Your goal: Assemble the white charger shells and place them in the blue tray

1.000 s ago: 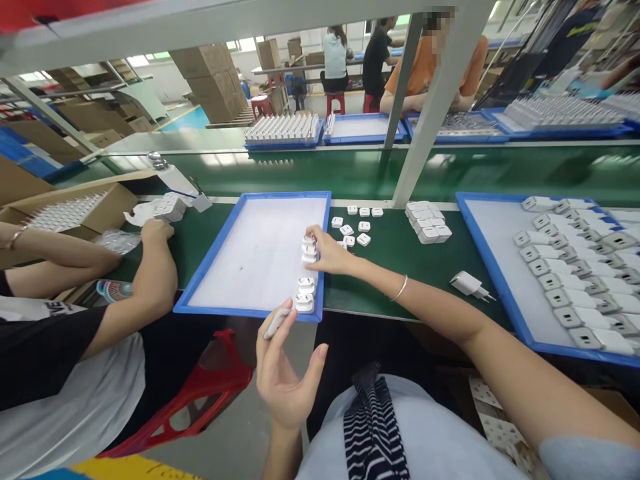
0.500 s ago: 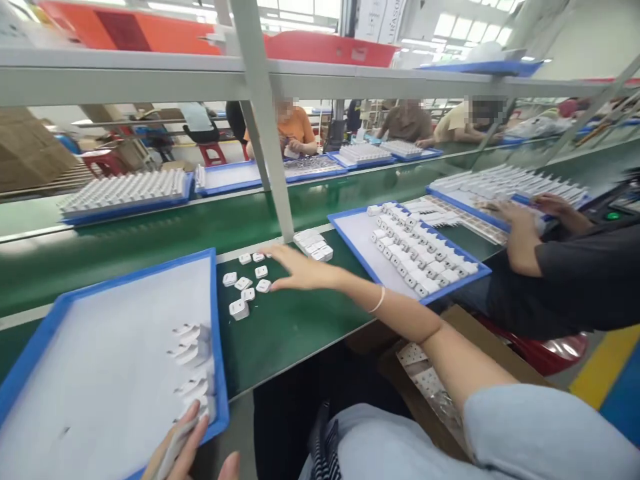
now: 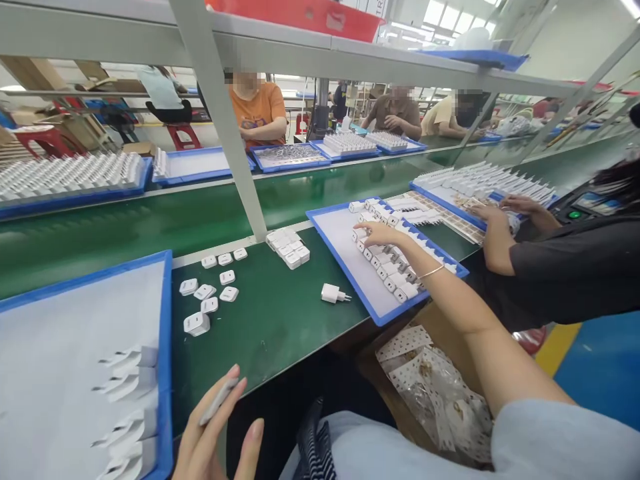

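My right hand [image 3: 383,235] is over a blue-rimmed tray [image 3: 334,250] on the right. Its fingertips close around a white plug charger [image 3: 358,235] in the rows there; part of the grip is hidden. My left hand [image 3: 215,427] is low in front, fingers apart, near the left tray [image 3: 166,320]. A slim pale grey piece [image 3: 217,402] lies along its fingers; whether held or worn, I cannot tell. Several white plug pieces [image 3: 131,380] with pins line that tray's right side. One charger [image 3: 331,293] lies alone on the green bench, pins pointing right.
Several small white caps [image 3: 205,291] are scattered between the trays, beside a block of white housings [image 3: 289,248]. A slanted post [image 3: 225,127] rises behind them. At right, a co-worker's hands [image 3: 495,212] work over another tray. An open carton [image 3: 385,380] stands below the bench edge.
My right hand has moved right, from the scattered caps to the charger tray. The single charger on the bench now shows. My left hand has shifted off the left tray as the view turned right.
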`<control>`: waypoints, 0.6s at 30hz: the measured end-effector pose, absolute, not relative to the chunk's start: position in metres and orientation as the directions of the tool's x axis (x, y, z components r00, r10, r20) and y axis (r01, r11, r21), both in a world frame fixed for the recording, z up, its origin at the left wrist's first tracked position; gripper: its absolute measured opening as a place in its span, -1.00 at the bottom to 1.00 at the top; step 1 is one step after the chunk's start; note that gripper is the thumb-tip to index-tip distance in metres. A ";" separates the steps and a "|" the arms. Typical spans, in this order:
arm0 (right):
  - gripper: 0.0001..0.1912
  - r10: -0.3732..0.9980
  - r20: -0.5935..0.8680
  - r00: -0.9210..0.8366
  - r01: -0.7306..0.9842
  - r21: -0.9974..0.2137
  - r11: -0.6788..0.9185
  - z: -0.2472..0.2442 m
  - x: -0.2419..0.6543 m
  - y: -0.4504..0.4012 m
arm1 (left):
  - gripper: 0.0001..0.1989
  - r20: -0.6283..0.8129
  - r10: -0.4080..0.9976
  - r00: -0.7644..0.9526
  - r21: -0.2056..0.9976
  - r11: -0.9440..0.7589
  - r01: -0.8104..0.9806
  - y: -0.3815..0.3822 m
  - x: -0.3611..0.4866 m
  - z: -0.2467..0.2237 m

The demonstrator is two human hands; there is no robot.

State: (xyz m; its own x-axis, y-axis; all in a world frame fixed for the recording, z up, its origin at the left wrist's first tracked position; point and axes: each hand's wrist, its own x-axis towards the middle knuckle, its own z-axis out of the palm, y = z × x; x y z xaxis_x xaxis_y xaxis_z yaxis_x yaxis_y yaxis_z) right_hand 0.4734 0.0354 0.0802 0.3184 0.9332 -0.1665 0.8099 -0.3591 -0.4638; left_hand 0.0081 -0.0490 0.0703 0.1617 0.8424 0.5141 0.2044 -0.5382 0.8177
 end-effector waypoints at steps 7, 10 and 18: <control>-0.55 0.932 -0.232 0.278 0.834 -0.423 -0.354 0.083 0.485 0.048 | -0.58 0.471 0.861 0.195 0.834 -0.506 0.222 -0.049 0.007 0.068; -0.40 0.942 -0.258 0.214 0.858 -0.411 -0.308 0.086 0.492 0.047 | -0.61 0.452 0.872 0.191 0.837 -0.488 0.247 -0.049 0.006 0.067; -0.13 0.972 -0.215 0.096 0.904 -0.391 -0.176 0.069 0.502 0.058 | -0.66 0.399 0.895 0.200 0.853 -0.442 0.276 -0.044 0.018 0.066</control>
State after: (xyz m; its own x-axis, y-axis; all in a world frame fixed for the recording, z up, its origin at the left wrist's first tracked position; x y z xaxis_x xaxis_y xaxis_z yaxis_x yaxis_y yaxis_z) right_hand 0.5020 0.0579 0.0688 0.0963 0.9719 -0.2148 0.9037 -0.1758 -0.3905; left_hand 0.0180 -0.0435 0.0665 0.1998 0.8949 0.3990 0.2762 -0.4421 0.8534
